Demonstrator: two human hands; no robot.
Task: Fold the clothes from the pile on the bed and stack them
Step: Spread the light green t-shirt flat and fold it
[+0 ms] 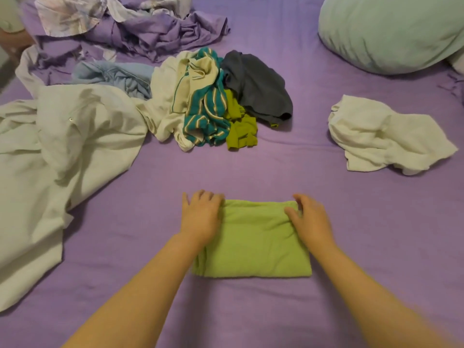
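Note:
A folded light-green garment (253, 244) lies flat on the purple bed sheet (251, 310) right in front of me. My left hand (200, 217) rests on its far left corner, partly on the sheet. My right hand (308, 222) rests on its far right corner, thumb lying on the cloth. Both hands are slightly blurred. Further back in the middle sits the pile of unfolded clothes (213, 101): a cream piece, a teal striped one, an olive-green one and a dark grey one.
A loose white garment (381, 136) lies at the right. A pale green pillow (391, 31) fills the back right corner. A large crumpled white sheet (62, 146) covers the left side, with a light blue cloth (113, 76) and purple bedding (138, 28) behind it.

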